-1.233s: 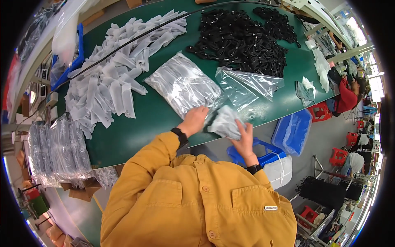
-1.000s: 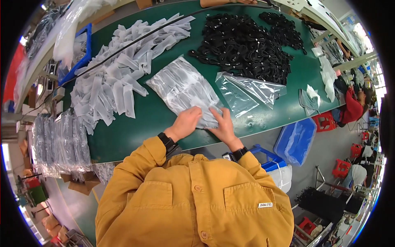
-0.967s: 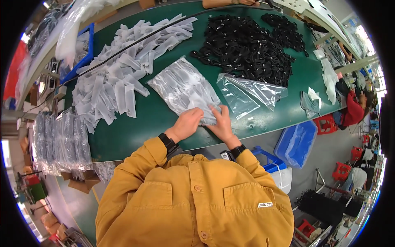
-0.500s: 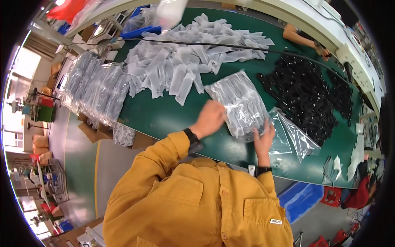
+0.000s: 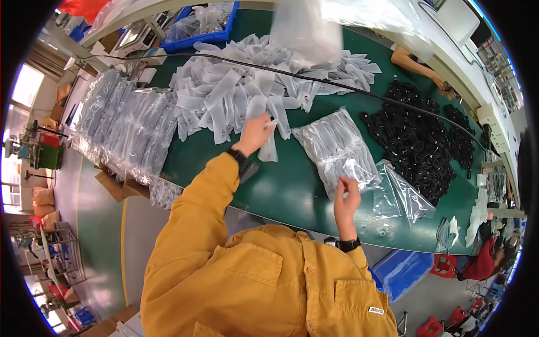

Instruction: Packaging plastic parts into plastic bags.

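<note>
Plastic packs (image 5: 123,126), clear and bulging, ranked side by side well left of the filled bag (image 5: 339,140). Blue bin (image 5: 213,37) beyond and left of that bag, clear plastic inside. Loose pile of frosted sleeves (image 5: 193,92) left of the filled bag, heaped, many overlapping; black cable (image 5: 224,59) crosses the view over it. Left hand (image 5: 255,135) at the pile's near edge, left of the filled bag; fingers closed on one frosted sleeve (image 5: 268,150), its end trailing toward the person. Blurred pale plastic (image 5: 309,33) hangs beyond the filled bag. Filled bag itself flat on the green table (image 5: 281,185), set askew, pale contents in rows, film glossy. Right hand (image 5: 347,202) at its near edge, fingers curled; cannot tell whether they pinch the film. Flat clear bag (image 5: 398,194) just right of the filled bag. Black cords (image 5: 412,149), tangled, heaped right of the filled bag. Co-worker's forearm (image 5: 415,64) beyond and right of it. Smaller black heap (image 5: 459,132) farther right of the filled bag than the cords.
</note>
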Tool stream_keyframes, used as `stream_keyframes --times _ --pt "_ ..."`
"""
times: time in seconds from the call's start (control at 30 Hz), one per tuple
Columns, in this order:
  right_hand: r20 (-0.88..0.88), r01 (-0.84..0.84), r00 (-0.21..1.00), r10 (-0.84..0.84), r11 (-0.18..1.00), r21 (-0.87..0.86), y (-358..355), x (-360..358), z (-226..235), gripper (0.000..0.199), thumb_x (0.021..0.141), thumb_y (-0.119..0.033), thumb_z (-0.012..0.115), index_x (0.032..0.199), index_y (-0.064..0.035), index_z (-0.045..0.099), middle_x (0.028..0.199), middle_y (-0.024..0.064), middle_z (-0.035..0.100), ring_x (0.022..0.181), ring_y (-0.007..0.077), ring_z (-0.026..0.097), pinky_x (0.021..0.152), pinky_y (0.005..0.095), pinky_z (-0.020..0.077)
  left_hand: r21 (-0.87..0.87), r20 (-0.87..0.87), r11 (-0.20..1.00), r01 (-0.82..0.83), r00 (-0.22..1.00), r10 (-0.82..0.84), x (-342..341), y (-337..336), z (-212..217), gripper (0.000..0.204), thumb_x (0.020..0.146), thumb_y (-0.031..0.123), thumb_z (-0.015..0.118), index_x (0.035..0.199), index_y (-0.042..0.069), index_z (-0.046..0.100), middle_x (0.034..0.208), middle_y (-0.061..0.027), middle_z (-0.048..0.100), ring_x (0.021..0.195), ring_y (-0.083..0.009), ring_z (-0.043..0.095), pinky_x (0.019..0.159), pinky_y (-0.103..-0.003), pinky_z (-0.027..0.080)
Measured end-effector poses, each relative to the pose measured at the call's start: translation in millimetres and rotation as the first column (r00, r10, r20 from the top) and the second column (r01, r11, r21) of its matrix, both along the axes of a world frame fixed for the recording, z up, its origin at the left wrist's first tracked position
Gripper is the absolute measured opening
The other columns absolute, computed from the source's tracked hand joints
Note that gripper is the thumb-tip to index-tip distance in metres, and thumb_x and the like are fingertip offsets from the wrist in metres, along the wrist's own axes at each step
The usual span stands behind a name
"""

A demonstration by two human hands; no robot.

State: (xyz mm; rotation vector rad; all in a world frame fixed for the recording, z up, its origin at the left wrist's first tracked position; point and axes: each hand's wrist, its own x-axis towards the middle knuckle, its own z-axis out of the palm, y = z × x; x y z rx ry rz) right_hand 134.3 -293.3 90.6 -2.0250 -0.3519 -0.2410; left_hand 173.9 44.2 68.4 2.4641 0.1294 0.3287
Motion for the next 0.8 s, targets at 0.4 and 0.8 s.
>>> stream_keyframes --times 0.4,0.8 --pt "0.209 -0.500 0.775 0.596 0.781 -0.373 311.3 41.6 -4.2 0.041 0.077 -0.019 0.073 0.116 -0.0129 0.061 0.125 0.0135 0.053 0.116 0.0371 0.048 0.098 0.0478 0.0407 -0.244 -0.115 0.960 -0.141 0.987 0.115 -189.3 53.1 -33.2 0.017 0.083 0.002 0.060 0.096 0.003 0.050 0.074 -0.0192 0.054 0.070 -0.0409 0.057 0.061 -0.042 0.046" --pt "0.164 -0.372 0.658 0.735 0.507 -0.778 255.2 31.6 -46.1 0.048 0.069 -0.007 0.067 0.115 -0.0178 0.064 0.137 0.0091 0.047 0.130 0.0375 0.039 0.110 0.0528 0.0292 0.156 0.061 0.983 0.102 0.992 -0.113 -197.6 87.1 0.2 0.042 0.075 0.004 0.066 0.117 0.007 0.059 0.116 -0.0155 0.049 0.108 -0.0384 0.047 0.088 -0.052 0.039"
